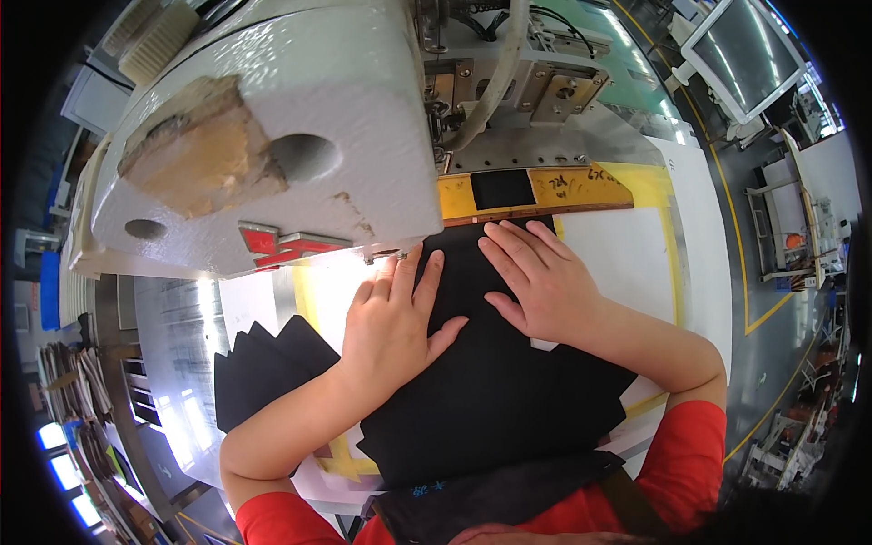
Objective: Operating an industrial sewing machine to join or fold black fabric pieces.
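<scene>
My left hand (394,324) lies spread on a black fabric piece (481,400) under the front of the white sewing machine head (336,109), some fingertips near its lower edge. My right hand (536,282) rests flat with fingers apart on the same fabric, just below a yellow template bar (586,189) that has a black patch. The fabric runs up to that bar, over a white board (636,272) edged with yellow tape. More black pieces (263,372) lie fanned to the left.
A metal tabletop (173,354) extends left. Stacked materials (68,381) stand at the far left. A monitor (740,59) is at the upper right, above racks (781,227) beside a grey floor with yellow lines. Metal machine parts (554,95) sit behind the bar.
</scene>
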The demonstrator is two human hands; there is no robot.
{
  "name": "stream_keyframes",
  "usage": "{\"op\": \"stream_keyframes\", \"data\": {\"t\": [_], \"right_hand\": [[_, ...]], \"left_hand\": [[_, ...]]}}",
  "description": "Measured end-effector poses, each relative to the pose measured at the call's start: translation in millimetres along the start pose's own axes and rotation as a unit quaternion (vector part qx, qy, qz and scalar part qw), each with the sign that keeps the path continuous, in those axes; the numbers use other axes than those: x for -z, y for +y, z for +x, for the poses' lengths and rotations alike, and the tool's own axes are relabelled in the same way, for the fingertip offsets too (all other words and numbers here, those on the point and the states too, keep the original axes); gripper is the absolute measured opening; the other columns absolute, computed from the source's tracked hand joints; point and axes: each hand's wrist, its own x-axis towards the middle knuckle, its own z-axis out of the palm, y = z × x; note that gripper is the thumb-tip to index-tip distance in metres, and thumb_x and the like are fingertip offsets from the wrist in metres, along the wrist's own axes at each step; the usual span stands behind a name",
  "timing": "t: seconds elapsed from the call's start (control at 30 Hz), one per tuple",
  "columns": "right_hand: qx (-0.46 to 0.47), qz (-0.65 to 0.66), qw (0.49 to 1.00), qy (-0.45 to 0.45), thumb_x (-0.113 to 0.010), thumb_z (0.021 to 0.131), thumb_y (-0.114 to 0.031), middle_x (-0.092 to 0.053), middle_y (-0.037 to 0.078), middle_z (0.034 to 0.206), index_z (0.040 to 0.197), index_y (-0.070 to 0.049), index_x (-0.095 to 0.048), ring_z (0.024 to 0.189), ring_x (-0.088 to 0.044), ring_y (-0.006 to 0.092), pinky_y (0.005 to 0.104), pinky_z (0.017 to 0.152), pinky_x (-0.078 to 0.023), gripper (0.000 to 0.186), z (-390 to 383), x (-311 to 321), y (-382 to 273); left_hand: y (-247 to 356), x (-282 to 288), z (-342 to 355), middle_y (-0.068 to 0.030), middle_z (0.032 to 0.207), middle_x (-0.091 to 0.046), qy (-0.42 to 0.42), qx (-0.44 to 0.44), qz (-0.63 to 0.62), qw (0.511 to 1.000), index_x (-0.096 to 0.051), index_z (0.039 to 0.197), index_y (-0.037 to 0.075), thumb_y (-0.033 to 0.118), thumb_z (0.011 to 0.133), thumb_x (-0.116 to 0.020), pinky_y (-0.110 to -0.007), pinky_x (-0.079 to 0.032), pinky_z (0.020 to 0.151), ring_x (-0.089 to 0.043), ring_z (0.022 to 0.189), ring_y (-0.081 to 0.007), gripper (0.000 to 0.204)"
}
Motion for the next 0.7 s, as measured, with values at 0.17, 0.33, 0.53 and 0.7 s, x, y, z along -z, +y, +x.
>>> {"op": "stream_keyframes", "data": {"t": [0.17,0.33,0.53,0.7], "right_hand": [[0.011,-0.001,1.000,0.009,-0.062,0.088,-0.034,-0.052,0.022,0.133,0.128,0.006,-0.053,0.123,-0.052,0.0327,0.0440,0.110,-0.034,0.057,0.3,1.4,1.2],[0.006,0.024,1.000,0.018,-0.067,0.084,-0.030,-0.049,0.018,0.137,0.130,0.003,-0.051,0.126,-0.051,0.0298,0.0440,0.108,-0.036,0.059,-0.2,1.1,2.6],[0.018,0.019,0.999,0.028,-0.066,0.085,-0.031,-0.051,0.018,0.135,0.128,0.003,-0.054,0.126,-0.051,0.0290,0.0435,0.108,-0.036,0.056,-0.1,3.7,5.3],[0.031,0.014,0.999,0.034,-0.062,0.088,-0.033,-0.054,0.017,0.130,0.126,0.003,-0.055,0.124,-0.051,0.0280,0.0429,0.108,-0.035,0.053,-0.8,6.9,9.6]], "left_hand": [[0.9,2.9,-2.0,-0.0161,0.132,-0.053,0.004,0.023,-0.008,1.000,-0.055,0.133,0.008,0.044,0.074,-0.074,-0.037,-0.049,0.078,-0.063,0.086,-0.0285,0.071],[4.8,7.2,0.3,-0.0154,0.124,-0.056,0.009,0.026,0.010,1.000,-0.055,0.132,0.009,0.041,0.072,-0.075,-0.038,-0.047,0.082,-0.060,0.087,-0.0287,0.071],[8.1,8.4,1.6,-0.0155,0.120,-0.056,0.021,0.027,0.003,0.999,-0.054,0.132,0.008,0.037,0.071,-0.076,-0.041,-0.046,0.089,-0.057,0.100,-0.0314,0.071],[12.3,11.1,4.7,-0.0161,0.120,-0.054,0.025,0.037,0.014,0.999,-0.055,0.129,0.007,0.036,0.072,-0.075,-0.042,-0.045,0.091,-0.056,0.105,-0.0331,0.067]]}}
